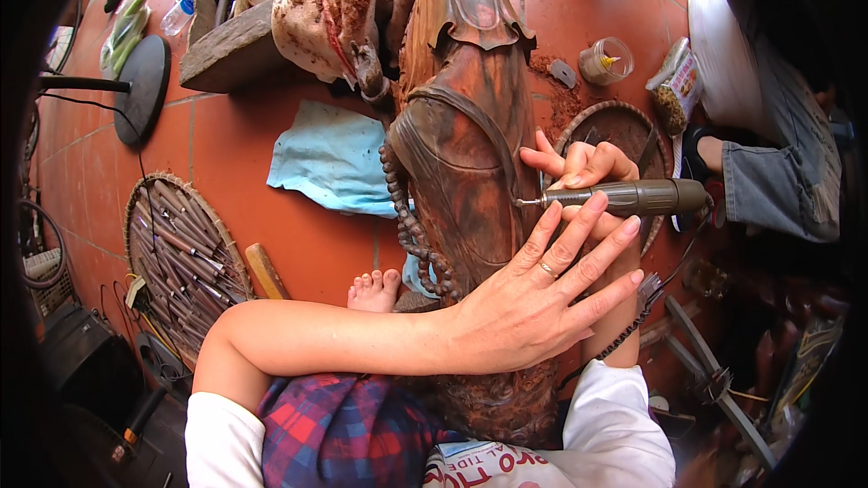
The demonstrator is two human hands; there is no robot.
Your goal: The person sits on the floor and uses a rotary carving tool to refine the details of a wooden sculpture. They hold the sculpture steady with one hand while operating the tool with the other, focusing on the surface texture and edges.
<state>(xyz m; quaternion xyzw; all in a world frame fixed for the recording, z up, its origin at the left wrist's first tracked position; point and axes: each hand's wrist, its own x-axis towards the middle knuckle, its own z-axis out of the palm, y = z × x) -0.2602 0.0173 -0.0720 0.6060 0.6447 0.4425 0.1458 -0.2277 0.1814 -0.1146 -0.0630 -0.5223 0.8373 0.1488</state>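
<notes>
A carved reddish-brown wooden statue [466, 140] with draped folds and a beaded string [407, 221] runs through the middle. My right hand [592, 167] is closed round a dark rotary carving tool [637, 198]. The tool lies level, its small metal bit at the statue's right side. My left forearm crosses over the statue's lower part. My left hand [538, 285], with a ring on it, has its fingers stretched and spread; the fingertips lie by the tool's front end, and whether they press on it I cannot tell. Its thumb is hidden.
Left, a round basket [136, 190] holds several carving chisels; a wooden mallet-like handle [265, 271] lies beside it. A light-blue cloth [330, 158] is on the tiles. Right are a plastic jar [606, 61], a basket [624, 113] and another person's jeans-clad leg [778, 181]. My bare foot [372, 291] shows.
</notes>
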